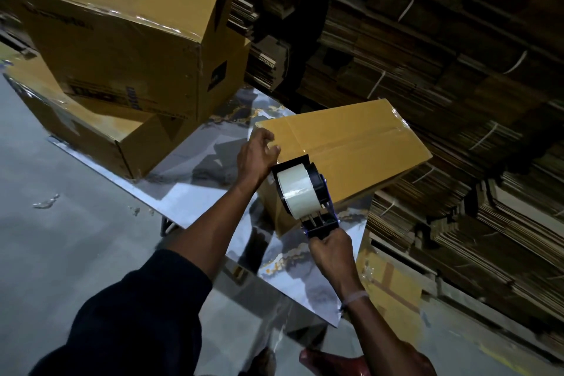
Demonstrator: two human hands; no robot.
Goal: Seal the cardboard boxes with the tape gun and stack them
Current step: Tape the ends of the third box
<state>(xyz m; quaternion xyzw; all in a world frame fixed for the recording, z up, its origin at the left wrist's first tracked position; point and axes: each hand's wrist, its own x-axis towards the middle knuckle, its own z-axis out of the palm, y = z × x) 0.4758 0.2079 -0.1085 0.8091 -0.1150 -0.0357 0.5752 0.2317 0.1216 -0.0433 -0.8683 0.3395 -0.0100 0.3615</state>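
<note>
Stacked brown cardboard boxes (122,40) sit far left on the shiny marbled surface (195,195). Left hand (258,156) presses curled fingers on the smaller brown cardboard box (351,143). Right hand (331,250) grips the black tape gun (305,192) at the box's near edge. Tape may wrinkle if the box slides.

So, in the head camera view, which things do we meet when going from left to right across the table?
Stacked sealed boxes → left hand resting on the box being taped → tape gun, gripped from below by the right hand → bundles of flat cardboard behind the marbled table.
</note>
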